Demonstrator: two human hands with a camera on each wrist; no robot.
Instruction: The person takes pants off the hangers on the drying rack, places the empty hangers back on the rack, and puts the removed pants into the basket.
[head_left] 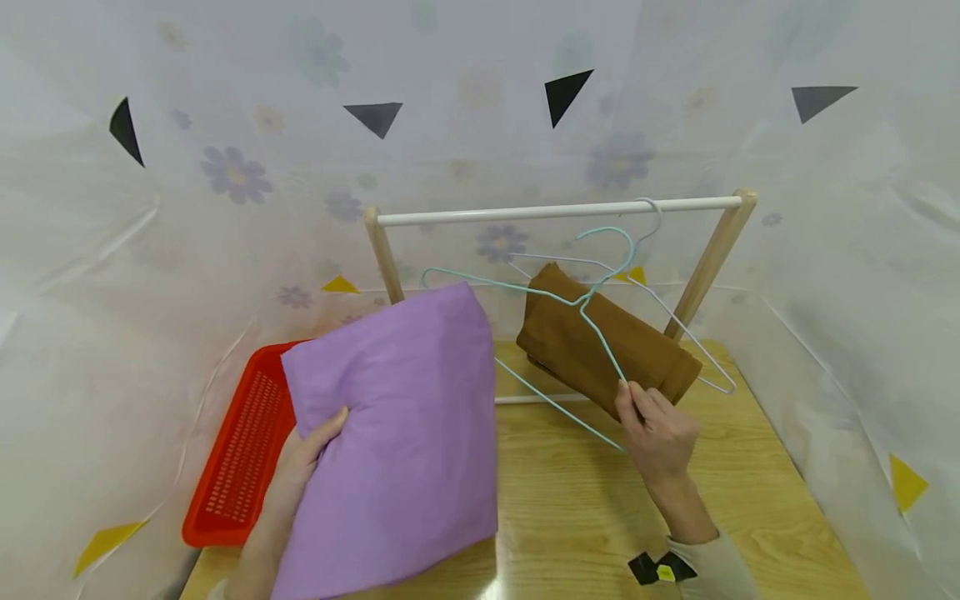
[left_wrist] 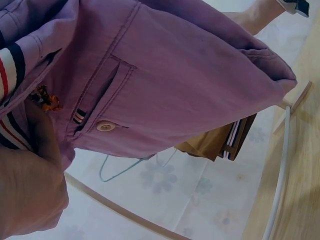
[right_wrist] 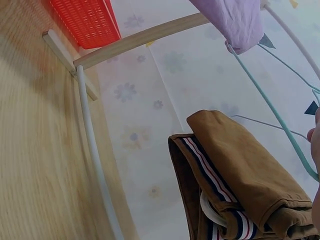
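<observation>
My left hand (head_left: 298, 458) grips folded lilac trousers (head_left: 405, 442) at their left side, thumb on top of the cloth. In the left wrist view the trousers (left_wrist: 180, 85) show a buttoned pocket and striped trim. My right hand (head_left: 662, 429) pinches a mint-green wire hanger (head_left: 587, 297) near its lower right corner. The hanger is tilted, hook upward, and its left end goes behind the lilac cloth in the head view. Behind it, folded brown trousers (head_left: 570, 350) hang on a pale lavender hanger (head_left: 570, 259), whose hook is over the rail.
A wooden-ended rack with a white rail (head_left: 480, 215) stands at the back of the wood-grain table (head_left: 555, 508). A red plastic basket (head_left: 243, 450) lies at the left, partly behind the lilac trousers. A flower-patterned sheet (head_left: 465, 100) encloses the table.
</observation>
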